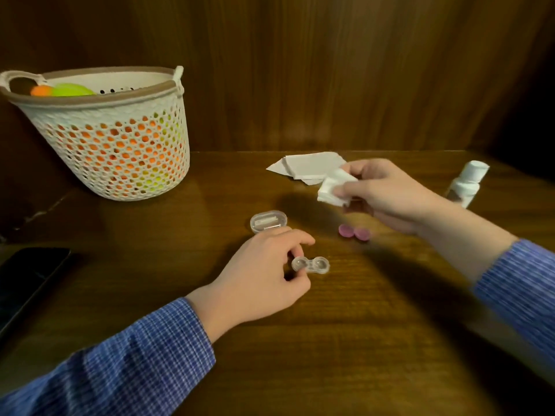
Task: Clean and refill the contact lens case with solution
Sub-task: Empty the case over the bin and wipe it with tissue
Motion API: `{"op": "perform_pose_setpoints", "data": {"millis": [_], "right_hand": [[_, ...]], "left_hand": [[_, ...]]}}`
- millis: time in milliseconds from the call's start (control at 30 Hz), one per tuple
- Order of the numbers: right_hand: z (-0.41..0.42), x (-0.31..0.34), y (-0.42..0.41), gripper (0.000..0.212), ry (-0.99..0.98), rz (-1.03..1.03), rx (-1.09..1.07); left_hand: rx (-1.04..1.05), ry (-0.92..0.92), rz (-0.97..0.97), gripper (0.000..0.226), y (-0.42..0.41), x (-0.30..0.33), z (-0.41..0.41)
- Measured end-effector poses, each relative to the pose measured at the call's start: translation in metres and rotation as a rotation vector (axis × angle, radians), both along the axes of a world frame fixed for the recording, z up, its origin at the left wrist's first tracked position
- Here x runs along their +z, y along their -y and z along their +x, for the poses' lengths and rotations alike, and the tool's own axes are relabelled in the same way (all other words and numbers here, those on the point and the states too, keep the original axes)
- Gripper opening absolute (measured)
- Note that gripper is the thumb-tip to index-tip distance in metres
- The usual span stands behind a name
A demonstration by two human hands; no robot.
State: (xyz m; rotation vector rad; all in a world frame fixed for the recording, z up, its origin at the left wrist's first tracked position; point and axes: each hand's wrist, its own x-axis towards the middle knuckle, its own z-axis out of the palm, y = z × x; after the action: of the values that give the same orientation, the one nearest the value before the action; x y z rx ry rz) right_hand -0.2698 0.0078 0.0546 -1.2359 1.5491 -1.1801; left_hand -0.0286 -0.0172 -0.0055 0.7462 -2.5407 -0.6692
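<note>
Clearly the cleaning is under way and the refill has not begun, judging by how things lie around the lens case, which I take as my marker. Largest is the wooden table it sits on. Well off to the case's far left stands a white mesh basket with orange and green things showing through its holes. A dark phone lies at the table's edge, far to the left of the case. Beyond the case, toward the wall, a spread tissue lies flat. The left hand is right at the case, fingers curled, pinching its left well to steady it on the table. The right hand hangs above and to the right of the case, pinching a folded wad of tissue. Further right stands the small white bottle, cap on and untouched. Just behind the case is a small clear oval box. Two pink caps lie side by side near the case's right, so both wells are open. I judge wiping comes next; filling and recapping remain.
</note>
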Motion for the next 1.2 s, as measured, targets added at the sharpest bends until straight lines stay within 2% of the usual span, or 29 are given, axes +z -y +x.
{"op": "perform_pose_setpoints", "data": {"millis": [167, 300, 433, 600, 1033, 1200], "right_hand": [[0.015, -0.018, -0.057, 0.02, -0.132, 0.081, 0.094], [0.026, -0.032, -0.062, 0.006, -0.293, 0.123, 0.078], [0.031, -0.036, -0.06, 0.005, -0.458, 0.065, 0.092], [0.038, -0.039, -0.06, 0.01, -0.597, -0.017, 0.097], [0.049, -0.047, -0.058, 0.015, -0.777, -0.033, -0.028], [0.049, -0.047, -0.058, 0.018, -0.787, -0.05, -0.014]], "left_hand": [[-0.013, 0.025, 0.007, 0.042, -0.002, 0.002, -0.003], [-0.003, 0.046, 0.015, 0.024, -0.001, 0.0, -0.006], [0.013, 0.019, 0.017, 0.019, -0.001, -0.001, -0.007], [0.003, -0.058, 0.133, 0.019, -0.002, -0.001, -0.008], [-0.005, -0.058, 0.194, 0.011, 0.0, 0.002, -0.012], [0.002, -0.047, 0.216, 0.012, 0.002, 0.002, -0.012]]}}
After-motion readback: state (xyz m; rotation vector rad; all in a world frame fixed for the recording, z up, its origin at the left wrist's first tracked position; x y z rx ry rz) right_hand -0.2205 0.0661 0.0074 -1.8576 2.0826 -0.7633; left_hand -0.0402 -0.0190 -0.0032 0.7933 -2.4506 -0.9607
